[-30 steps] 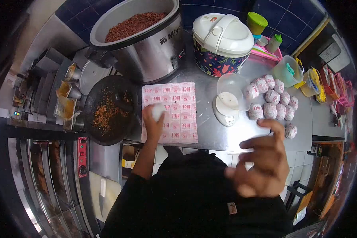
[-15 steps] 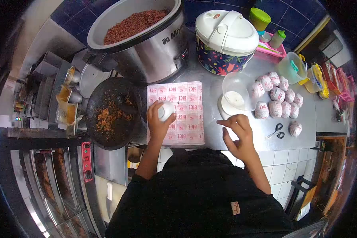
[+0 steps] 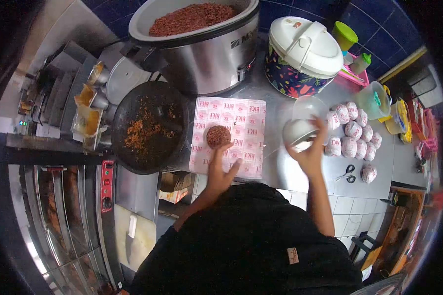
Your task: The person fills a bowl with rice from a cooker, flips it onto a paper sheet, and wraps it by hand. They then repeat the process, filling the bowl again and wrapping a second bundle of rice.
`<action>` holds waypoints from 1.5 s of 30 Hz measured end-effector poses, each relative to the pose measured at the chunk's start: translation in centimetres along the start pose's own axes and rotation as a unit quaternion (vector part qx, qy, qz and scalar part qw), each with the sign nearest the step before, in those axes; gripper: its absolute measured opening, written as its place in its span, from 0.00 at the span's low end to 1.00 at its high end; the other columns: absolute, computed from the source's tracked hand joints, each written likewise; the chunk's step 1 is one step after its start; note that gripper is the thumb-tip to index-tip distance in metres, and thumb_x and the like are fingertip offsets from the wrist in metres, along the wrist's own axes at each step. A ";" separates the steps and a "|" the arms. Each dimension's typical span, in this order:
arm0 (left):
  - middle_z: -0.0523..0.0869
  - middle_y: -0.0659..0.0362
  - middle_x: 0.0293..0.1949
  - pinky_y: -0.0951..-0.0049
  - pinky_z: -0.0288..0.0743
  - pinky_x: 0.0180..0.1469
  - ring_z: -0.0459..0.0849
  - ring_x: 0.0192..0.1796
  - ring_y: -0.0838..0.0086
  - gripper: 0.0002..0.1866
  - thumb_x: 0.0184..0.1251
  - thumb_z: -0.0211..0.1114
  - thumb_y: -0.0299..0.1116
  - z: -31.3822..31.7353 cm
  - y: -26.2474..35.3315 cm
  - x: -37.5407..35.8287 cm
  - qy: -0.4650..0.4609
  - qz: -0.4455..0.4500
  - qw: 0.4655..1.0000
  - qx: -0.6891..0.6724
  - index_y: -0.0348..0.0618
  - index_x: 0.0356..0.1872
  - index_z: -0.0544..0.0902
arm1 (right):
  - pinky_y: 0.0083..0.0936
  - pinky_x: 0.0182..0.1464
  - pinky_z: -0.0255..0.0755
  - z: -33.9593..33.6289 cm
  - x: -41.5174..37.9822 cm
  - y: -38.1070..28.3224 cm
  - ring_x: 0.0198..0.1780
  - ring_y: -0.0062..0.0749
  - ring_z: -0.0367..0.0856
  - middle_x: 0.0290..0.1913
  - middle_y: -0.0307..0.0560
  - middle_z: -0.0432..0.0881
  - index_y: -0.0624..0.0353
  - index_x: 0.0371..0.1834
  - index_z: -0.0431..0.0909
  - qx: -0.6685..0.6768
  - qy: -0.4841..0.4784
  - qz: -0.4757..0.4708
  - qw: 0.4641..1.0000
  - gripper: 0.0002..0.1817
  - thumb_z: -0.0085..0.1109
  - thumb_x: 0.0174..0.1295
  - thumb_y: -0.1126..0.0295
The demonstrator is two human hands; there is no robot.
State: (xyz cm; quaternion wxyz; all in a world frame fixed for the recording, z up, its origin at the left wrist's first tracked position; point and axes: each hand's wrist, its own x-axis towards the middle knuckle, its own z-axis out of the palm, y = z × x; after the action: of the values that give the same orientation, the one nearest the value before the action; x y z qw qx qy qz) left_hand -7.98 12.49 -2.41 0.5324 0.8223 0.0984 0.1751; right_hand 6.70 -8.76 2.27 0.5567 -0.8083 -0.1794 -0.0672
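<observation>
Your left hand point(image 3: 220, 169), fingers spread, touches the brown rice mound point(image 3: 218, 135) on the wrapper sheet point(image 3: 230, 135) mid-frame; your right hand point(image 3: 311, 150) grips the white bowl point(image 3: 299, 132).

Black top with small hem label

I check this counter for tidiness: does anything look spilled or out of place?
Nothing looks spilled. One wrapped rice ball lies apart from the grouped wrapped balls, beside black-handled scissors. The brown rice mound sits neatly on the pink printed paper.
</observation>
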 end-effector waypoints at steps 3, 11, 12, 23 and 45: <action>0.76 0.47 0.50 0.59 0.65 0.59 0.72 0.57 0.53 0.23 0.55 0.67 0.31 -2.9 -5.3 -2.4 0.058 -0.027 0.987 0.151 0.37 0.53 0.73 | 0.41 0.53 0.69 -3.8 3.3 2.5 0.53 0.53 0.72 0.50 0.59 0.71 0.61 0.58 0.64 -0.284 0.053 -0.011 0.957 0.43 0.74 0.41 0.52; 0.75 0.46 0.46 0.53 0.67 0.53 0.73 0.51 0.49 0.24 0.55 0.68 0.37 -4.7 -9.1 -4.5 0.119 -0.123 0.930 0.326 0.39 0.51 0.74 | 0.40 0.53 0.69 -1.9 4.9 4.9 0.53 0.53 0.74 0.55 0.64 0.70 0.56 0.62 0.66 -0.497 0.036 0.094 0.862 0.45 0.70 0.44 0.43; 0.75 0.46 0.46 0.53 0.67 0.53 0.73 0.51 0.49 0.24 0.55 0.68 0.37 -4.9 -9.3 -4.7 0.123 -0.127 0.929 0.326 0.39 0.51 0.74 | 0.39 0.53 0.69 -1.1 4.5 4.5 0.53 0.52 0.74 0.55 0.63 0.70 0.55 0.63 0.65 -0.567 0.088 0.038 0.818 0.44 0.68 0.45 0.42; 0.80 0.53 0.37 0.59 0.72 0.48 0.79 0.44 0.56 0.10 0.60 0.64 0.34 -7.0 -7.8 -5.8 0.147 -0.068 0.918 0.362 0.42 0.40 0.82 | 0.39 0.52 0.64 11.9 -7.0 4.0 0.49 0.41 0.72 0.41 0.43 0.75 0.51 0.36 0.79 -0.191 -0.420 -0.194 0.866 0.16 0.70 0.45 0.61; 0.81 0.54 0.45 0.74 0.79 0.52 0.81 0.46 0.74 0.13 0.67 0.58 0.21 -7.0 -8.9 -3.2 0.183 -0.245 0.898 -0.315 0.31 0.51 0.77 | 0.36 0.43 0.67 14.6 -7.4 2.5 0.40 0.38 0.75 0.34 0.43 0.78 0.55 0.35 0.84 -0.121 -0.323 -0.204 0.916 0.08 0.67 0.51 0.69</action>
State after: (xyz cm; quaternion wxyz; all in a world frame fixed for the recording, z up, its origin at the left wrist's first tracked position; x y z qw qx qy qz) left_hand -13.45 20.98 -8.46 0.7624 0.5144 0.3327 0.2084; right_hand -0.54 2.36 -7.59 0.3402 -0.7932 -0.5008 0.0647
